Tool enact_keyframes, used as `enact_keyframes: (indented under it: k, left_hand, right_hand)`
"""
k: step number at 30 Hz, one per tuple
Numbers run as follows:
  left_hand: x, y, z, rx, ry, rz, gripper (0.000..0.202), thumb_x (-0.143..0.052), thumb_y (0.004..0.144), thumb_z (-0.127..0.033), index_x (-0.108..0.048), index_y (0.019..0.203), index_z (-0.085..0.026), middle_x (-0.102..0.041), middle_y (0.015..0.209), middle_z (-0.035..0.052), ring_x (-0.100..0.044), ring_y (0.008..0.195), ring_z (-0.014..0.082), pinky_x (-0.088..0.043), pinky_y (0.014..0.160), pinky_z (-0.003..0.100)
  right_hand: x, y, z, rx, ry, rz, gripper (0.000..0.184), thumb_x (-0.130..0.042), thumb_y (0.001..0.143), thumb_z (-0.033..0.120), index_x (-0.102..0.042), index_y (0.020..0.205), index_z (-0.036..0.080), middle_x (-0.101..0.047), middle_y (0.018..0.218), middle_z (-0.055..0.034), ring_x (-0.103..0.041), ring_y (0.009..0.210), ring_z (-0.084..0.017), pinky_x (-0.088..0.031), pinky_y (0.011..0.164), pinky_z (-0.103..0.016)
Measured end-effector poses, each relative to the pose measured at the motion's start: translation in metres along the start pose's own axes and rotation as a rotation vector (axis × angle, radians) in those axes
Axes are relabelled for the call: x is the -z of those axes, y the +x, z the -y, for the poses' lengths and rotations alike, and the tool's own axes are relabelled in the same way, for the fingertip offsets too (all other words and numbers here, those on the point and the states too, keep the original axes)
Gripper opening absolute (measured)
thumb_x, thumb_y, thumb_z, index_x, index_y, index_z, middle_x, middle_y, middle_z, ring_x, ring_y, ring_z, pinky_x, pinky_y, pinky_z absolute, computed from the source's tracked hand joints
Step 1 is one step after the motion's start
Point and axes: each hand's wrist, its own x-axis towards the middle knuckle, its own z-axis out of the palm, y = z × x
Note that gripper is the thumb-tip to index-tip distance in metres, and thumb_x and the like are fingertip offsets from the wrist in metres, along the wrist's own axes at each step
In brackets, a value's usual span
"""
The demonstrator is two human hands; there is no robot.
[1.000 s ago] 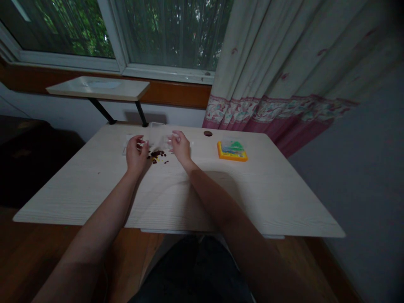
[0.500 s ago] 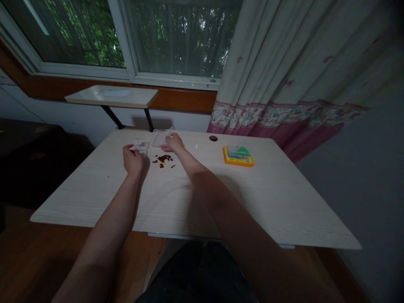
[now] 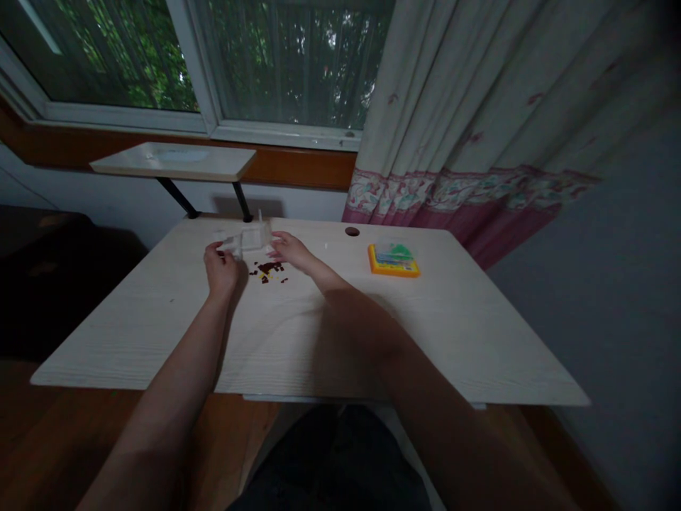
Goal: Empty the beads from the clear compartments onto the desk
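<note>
Dim room: window at the far side, patterned curtain [image 3: 479,142] on the right, pale wood-grain worktop [image 3: 425,333] below.

Left hand [image 3: 220,264] and right hand [image 3: 291,250] meet over the far-left part of the worktop. Each is closed in a fingertip pinch on one end of a small clear plastic container [image 3: 251,237], which is held just above the surface and tilted. Whether it holds anything: cannot tell.

Directly near of it lies a scatter of small dark red and yellow bits [image 3: 269,270]. Well apart to the right sits a yellow-orange box [image 3: 392,260] with green print on top. A cable hole [image 3: 352,231] lies between.

Handling, judged:
- Container looks thin-walled and very light, with slick sides likely to flex or crack under a hard squeeze.
- Best taken by opposite edges with light pressure.
- Bits are tiny and loose, and a brush of the wrist would scatter them.

Writing: none readable. The print on the box is too small and dark to make out.
</note>
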Motion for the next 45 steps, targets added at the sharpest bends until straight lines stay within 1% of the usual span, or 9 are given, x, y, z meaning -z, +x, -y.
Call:
enact_keyframes:
  k: [5, 8, 14, 20, 24, 31, 34, 39, 45]
  left_hand:
    - [-0.002, 0.002, 0.007, -0.025, -0.018, 0.000, 0.027, -0.053, 0.088, -0.016, -0.053, 0.115, -0.017, -0.050, 0.094, 0.0041, -0.052, 0.090, 0.0179, -0.044, 0.098, 0.039]
    - [-0.004, 0.003, 0.010, -0.033, -0.009, 0.003, 0.029, -0.054, 0.088, -0.017, -0.053, 0.117, -0.016, -0.051, 0.094, 0.0043, -0.053, 0.091, 0.0183, -0.044, 0.098, 0.039]
    - [-0.004, 0.002, 0.007, -0.090, 0.037, -0.008, 0.027, -0.053, 0.088, -0.019, -0.056, 0.115, -0.016, -0.053, 0.097, 0.0068, -0.055, 0.092, 0.0202, -0.047, 0.094, 0.038]
    - [0.000, -0.007, -0.016, -0.230, 0.037, 0.000, 0.029, -0.052, 0.091, -0.024, -0.060, 0.119, -0.019, -0.055, 0.103, 0.0084, -0.055, 0.087, 0.0204, -0.048, 0.088, 0.038]
    - [0.003, -0.020, -0.038, -0.343, -0.039, 0.108, 0.033, -0.055, 0.092, -0.030, -0.060, 0.123, -0.020, -0.057, 0.105, 0.0081, -0.055, 0.084, 0.0190, -0.051, 0.081, 0.036]
    - [-0.010, -0.052, -0.062, -0.360, -0.446, 0.597, 0.059, -0.067, 0.085, -0.047, -0.048, 0.138, -0.031, -0.055, 0.132, 0.0093, -0.060, 0.103, 0.0201, -0.054, 0.088, 0.038]
    - [-0.014, -0.053, -0.060, -0.216, -0.630, 0.611, 0.059, -0.069, 0.082, -0.055, -0.049, 0.132, -0.030, -0.060, 0.125, 0.0079, -0.060, 0.108, 0.0218, -0.052, 0.094, 0.040]
    - [-0.009, -0.044, -0.060, 0.015, -0.750, 0.498, 0.051, -0.077, 0.075, -0.055, -0.055, 0.111, -0.027, -0.066, 0.103, 0.0016, -0.063, 0.093, 0.0176, -0.053, 0.088, 0.032]
    - [-0.010, -0.044, -0.062, 0.058, -0.740, 0.515, 0.049, -0.084, 0.067, -0.048, -0.058, 0.100, -0.021, -0.066, 0.090, 0.0007, -0.062, 0.082, 0.0150, -0.051, 0.077, 0.026]
  right_hand:
    - [0.052, -0.049, 0.009, 0.462, -0.467, -0.093, 0.038, -0.058, 0.093, 0.024, -0.060, 0.131, 0.023, -0.062, 0.136, -0.0087, -0.056, 0.127, -0.018, -0.042, 0.113, -0.039]
    - [0.104, -0.085, 0.013, 0.547, -0.716, -0.130, 0.040, -0.056, 0.093, 0.025, -0.060, 0.132, 0.023, -0.062, 0.136, -0.0087, -0.054, 0.130, -0.020, -0.039, 0.116, -0.042]
    - [0.224, -0.139, 0.001, 0.323, -1.211, -0.310, 0.062, -0.069, 0.084, 0.038, -0.053, 0.142, 0.023, -0.045, 0.154, -0.0131, -0.035, 0.146, -0.033, -0.028, 0.119, -0.059]
    - [0.295, -0.153, -0.013, 0.074, -1.289, -0.230, 0.078, -0.083, 0.069, 0.043, -0.057, 0.139, 0.021, -0.059, 0.139, -0.0165, -0.053, 0.131, -0.037, -0.044, 0.109, -0.055]
    - [0.262, -0.140, 0.005, 0.217, -1.185, -0.246, 0.064, -0.079, 0.075, 0.037, -0.061, 0.133, 0.017, -0.066, 0.128, -0.0171, -0.062, 0.119, -0.033, -0.050, 0.103, -0.052]
    - [0.098, -0.104, 0.039, 0.560, -0.912, -0.048, 0.055, -0.071, 0.086, 0.045, -0.060, 0.136, 0.025, -0.066, 0.132, -0.0091, -0.061, 0.120, -0.024, -0.046, 0.106, -0.041]
    - [0.055, -0.090, 0.036, 0.591, -0.873, 0.005, 0.052, -0.067, 0.089, 0.046, -0.059, 0.137, 0.026, -0.065, 0.133, -0.0089, -0.059, 0.124, -0.023, -0.044, 0.108, -0.040]
    - [0.032, -0.081, 0.024, 0.605, -0.813, -0.032, 0.043, -0.052, 0.099, 0.042, -0.056, 0.140, 0.027, -0.058, 0.144, -0.0077, -0.051, 0.135, -0.020, -0.038, 0.114, -0.039]
    - [0.024, -0.083, 0.015, 0.556, -0.954, -0.057, 0.039, -0.045, 0.103, 0.039, -0.059, 0.135, 0.023, -0.063, 0.137, -0.0096, -0.058, 0.127, -0.024, -0.041, 0.110, -0.042]
